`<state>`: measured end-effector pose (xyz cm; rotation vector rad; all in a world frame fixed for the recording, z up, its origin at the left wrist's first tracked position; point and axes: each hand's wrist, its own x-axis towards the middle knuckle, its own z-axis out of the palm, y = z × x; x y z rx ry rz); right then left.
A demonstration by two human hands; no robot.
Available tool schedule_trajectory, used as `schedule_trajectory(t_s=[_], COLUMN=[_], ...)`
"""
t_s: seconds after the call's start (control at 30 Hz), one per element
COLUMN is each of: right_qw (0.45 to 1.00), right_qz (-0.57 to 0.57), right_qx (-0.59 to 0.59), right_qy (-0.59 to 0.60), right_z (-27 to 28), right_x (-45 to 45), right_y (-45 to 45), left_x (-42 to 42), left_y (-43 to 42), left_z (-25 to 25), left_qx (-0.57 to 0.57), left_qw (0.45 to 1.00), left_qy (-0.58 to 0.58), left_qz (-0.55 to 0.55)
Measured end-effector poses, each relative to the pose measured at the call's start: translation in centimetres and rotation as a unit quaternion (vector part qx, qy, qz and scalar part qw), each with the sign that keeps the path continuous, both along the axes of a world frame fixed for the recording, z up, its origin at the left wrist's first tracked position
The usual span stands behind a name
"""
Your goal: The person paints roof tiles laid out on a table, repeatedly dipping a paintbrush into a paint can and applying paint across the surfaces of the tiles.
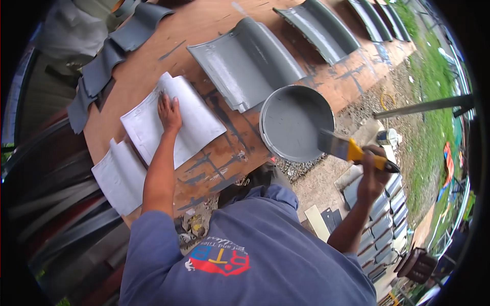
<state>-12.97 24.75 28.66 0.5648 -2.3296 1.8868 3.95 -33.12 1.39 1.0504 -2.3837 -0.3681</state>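
Note:
My left hand (170, 113) lies flat, fingers stretched, on a whitish curved roof tile (196, 125) on the wooden board. A second pale roof tile (121, 176) sits beside it, nearer my left arm. In my right hand (375, 173) is a paintbrush with a yellow and black handle (357, 151). Its grey bristles touch or overhang the right rim of a round bucket of grey paint (296, 122); which of the two I cannot tell. Just beyond the bucket, a glossy grey roof tile (245, 64) rests on the board.
More grey-coated tiles (319, 30) stand in a row along the paint-streaked wooden board (204, 176). Unglossed grey tiles (97, 74) line its left edge. On the ground at right are stacked tiles (380, 219), a small paint can (389, 137) and a bar (423, 106).

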Motion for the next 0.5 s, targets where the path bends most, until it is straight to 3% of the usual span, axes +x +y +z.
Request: schedule_trajectory(t_s=[0.07, 0.17, 0.23, 0.33, 0.47, 0.5], right_qw=[0.997, 0.999, 0.999, 0.998, 0.994, 0.994], right_qz=[-0.008, -0.007, -0.001, 0.023, 0.054, 0.068], right_qx=[0.063, 0.024, 0.043, 0.048, 0.096, 0.079], right_qy=[0.051, 0.031, -0.014, -0.016, -0.018, -0.043], right_z=[-0.3, -0.6, -1.4, -2.8, -3.1, -3.4], right_x=[1.6, 2.2, 1.6, 1.3, 2.5, 2.5], right_y=[-4.0, -8.4, -10.1, -12.1, -13.6, -13.5], left_x=[2.6, 8.0, 11.4, 15.0, 19.3, 20.3], left_y=[3.0, 7.9, 11.0, 13.6, 15.4, 15.5], left_z=[0.6, 2.3, 4.4, 5.3, 6.4, 6.9], left_qx=[-0.045, -0.076, -0.122, -0.098, -0.080, -0.030], left_qw=[0.997, 0.991, 0.969, 0.962, 0.961, 0.973], left_qy=[0.015, -0.027, -0.172, -0.214, -0.209, -0.167], left_qz=[-0.063, -0.108, -0.131, -0.141, -0.166, -0.155])
